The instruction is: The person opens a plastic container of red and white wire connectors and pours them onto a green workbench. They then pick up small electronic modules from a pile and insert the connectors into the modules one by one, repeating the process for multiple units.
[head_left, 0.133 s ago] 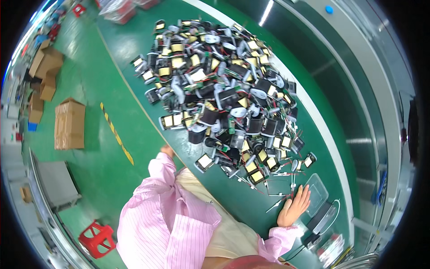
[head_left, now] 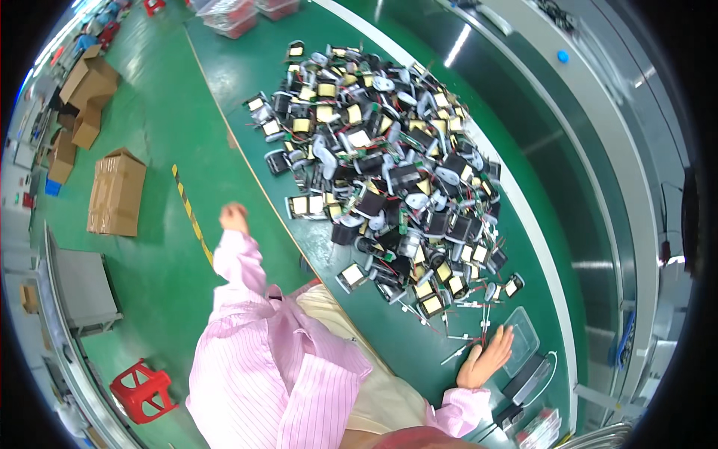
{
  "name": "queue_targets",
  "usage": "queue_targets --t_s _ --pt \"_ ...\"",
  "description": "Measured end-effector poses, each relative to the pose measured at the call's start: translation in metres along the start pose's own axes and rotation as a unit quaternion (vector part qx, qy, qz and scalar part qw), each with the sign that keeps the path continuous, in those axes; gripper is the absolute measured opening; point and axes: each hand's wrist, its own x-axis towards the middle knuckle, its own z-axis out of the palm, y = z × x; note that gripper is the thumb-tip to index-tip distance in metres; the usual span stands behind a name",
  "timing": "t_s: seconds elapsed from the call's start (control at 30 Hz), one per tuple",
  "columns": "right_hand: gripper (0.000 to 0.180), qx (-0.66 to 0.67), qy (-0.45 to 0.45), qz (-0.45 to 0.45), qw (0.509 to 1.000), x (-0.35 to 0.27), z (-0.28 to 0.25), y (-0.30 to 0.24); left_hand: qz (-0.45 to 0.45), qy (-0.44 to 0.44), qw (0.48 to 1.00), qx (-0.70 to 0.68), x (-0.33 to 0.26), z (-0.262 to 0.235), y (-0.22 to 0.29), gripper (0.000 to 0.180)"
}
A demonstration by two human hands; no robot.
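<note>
Since a moment ago my left hand [head_left: 234, 218] has lifted off the table edge [head_left: 247, 168] and now hangs beside it, curled, its grip too small to judge. My right hand [head_left: 486, 359] lies flat, fingers spread, empty, on the green table. Its fingertips touch a clear plastic tray [head_left: 523, 337], long axis pointing away. The heap of components [head_left: 381, 157] lies ahead, between both hands.
</note>
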Motion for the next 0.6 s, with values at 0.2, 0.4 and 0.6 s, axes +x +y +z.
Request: queue_targets --t_s 0.2,0.4,0.6 --pt "0.043 -0.017 0.155 -0.038 0.987 -0.013 0.0 0.02 0.11 -0.006 0.952 -0.287 0.178 0.096 0.207 0.017" --pt "0.041 -0.007 0.194 0.007 0.981 -0.022 0.009 0.03 -0.073 -0.198 0.945 -0.249 0.299 0.207 0.314 0.037" --pt "0.036 -0.061 0.213 0.043 0.974 -0.029 0.009 0.029 0.311 -0.14 0.931 0.126 0.405 0.297 0.292 0.071"
